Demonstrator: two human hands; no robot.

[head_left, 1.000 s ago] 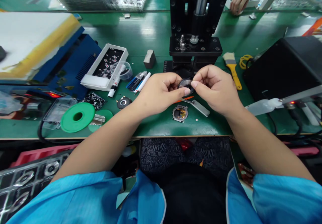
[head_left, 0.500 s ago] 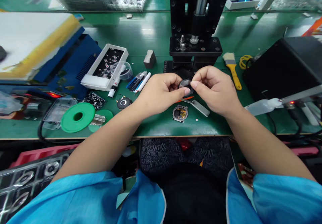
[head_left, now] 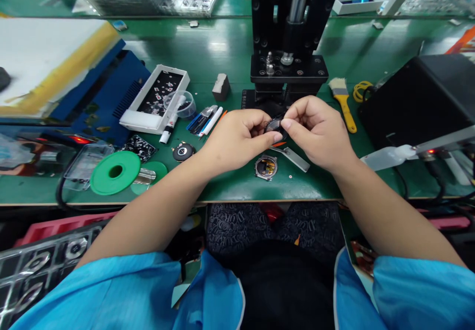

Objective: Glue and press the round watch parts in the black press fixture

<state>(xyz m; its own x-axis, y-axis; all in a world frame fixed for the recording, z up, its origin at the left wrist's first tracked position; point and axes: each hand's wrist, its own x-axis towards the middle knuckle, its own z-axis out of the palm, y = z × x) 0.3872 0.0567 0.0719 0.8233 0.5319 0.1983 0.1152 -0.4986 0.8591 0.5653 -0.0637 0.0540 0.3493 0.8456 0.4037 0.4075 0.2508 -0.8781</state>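
Note:
Between my two hands is a round black watch case [head_left: 273, 125], partly hidden by fingers. My left hand [head_left: 243, 134] is closed on its left side, thumb along the near edge. The thumb and index finger of my right hand [head_left: 315, 127] pinch its right edge. Below them on the green bench lies an open watch case [head_left: 266, 167] with its inner parts showing. A flat metal bar [head_left: 296, 159] and an orange-tipped tool [head_left: 279, 144] rest beside it. A round black watch back [head_left: 183, 151] with a sensor-like centre lies left of my left forearm.
A black press [head_left: 289, 68] stands just beyond my hands. To the left are a white box of small parts [head_left: 159, 95], pens [head_left: 211, 122], a green solder spool [head_left: 115, 172] and a blue machine [head_left: 111, 87]. A yellow brush [head_left: 345, 105] and a black box [head_left: 419, 97] are at right.
My left hand and the round black watch case have shifted slightly right and tilted a little. My right hand stays nearly in place, still pinching its edge.

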